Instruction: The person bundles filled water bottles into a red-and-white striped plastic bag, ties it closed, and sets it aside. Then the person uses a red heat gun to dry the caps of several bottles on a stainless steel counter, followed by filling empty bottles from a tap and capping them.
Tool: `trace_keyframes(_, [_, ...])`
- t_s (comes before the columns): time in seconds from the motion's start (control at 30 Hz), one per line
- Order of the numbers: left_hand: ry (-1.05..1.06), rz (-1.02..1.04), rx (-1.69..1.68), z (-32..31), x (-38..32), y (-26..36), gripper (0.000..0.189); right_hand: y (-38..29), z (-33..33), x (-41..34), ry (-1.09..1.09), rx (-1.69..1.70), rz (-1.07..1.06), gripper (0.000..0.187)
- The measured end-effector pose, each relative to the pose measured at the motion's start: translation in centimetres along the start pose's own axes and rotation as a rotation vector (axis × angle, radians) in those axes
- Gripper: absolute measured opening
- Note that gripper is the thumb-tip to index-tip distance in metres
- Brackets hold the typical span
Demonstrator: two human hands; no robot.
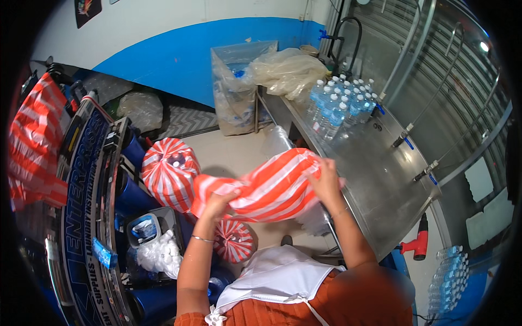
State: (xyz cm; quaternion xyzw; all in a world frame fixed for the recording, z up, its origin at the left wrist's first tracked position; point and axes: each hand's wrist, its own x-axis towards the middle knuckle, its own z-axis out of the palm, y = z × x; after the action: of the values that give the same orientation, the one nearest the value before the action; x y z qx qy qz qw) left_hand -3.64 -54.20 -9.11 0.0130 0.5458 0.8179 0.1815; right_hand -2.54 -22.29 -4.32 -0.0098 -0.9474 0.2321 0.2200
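Between my two hands a red-and-white striped plastic bag (269, 187) is stretched out above the floor. My left hand (222, 203) grips its left end, thumb on top. At the bag's right end is my right hand (325, 179), blurred, closed around the plastic near the steel counter's edge. Two filled bags of the same striped plastic stand below on the floor: a larger one (171, 173) to the left and a smaller one (233, 241) under my left forearm. Capped water bottles with blue labels (342, 106) stand grouped on the steel counter (367, 163).
Blue containers (136, 189), a grey tub and a bag of white caps (161, 254) crowd the left side. More striped bags (36, 138) hang at far left. A clear plastic sack (234, 102) stands by the wall. A red heat gun (416, 240) and more bottles (446, 281) are at right.
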Motion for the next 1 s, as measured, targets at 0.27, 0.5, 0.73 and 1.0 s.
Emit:
trace_keyframes(0.27, [-0.070,-0.117,-0.155,12.1,3.7,-3.3,0.033,-0.3,0.7,-1.6,0.005,0.454,-0.168,0.016])
trace_keyframes(0.5, [-0.202,0.099,-0.752,11.7,7.9,-0.4,0.034,13.8,-2.9,1.7,0.287,0.487,0.200,0.009])
trace_keyframes(0.73, [-0.135,0.083,-0.699,12.4,10.8,2.1,0.033,26.6,-4.7,-1.3,0.218,0.678,0.608,0.015])
trace_keyframes(1.0, [-0.347,0.038,-0.057,24.2,11.3,2.3,0.055,21.5,-17.0,-0.4,0.146,0.226,-0.047,0.043])
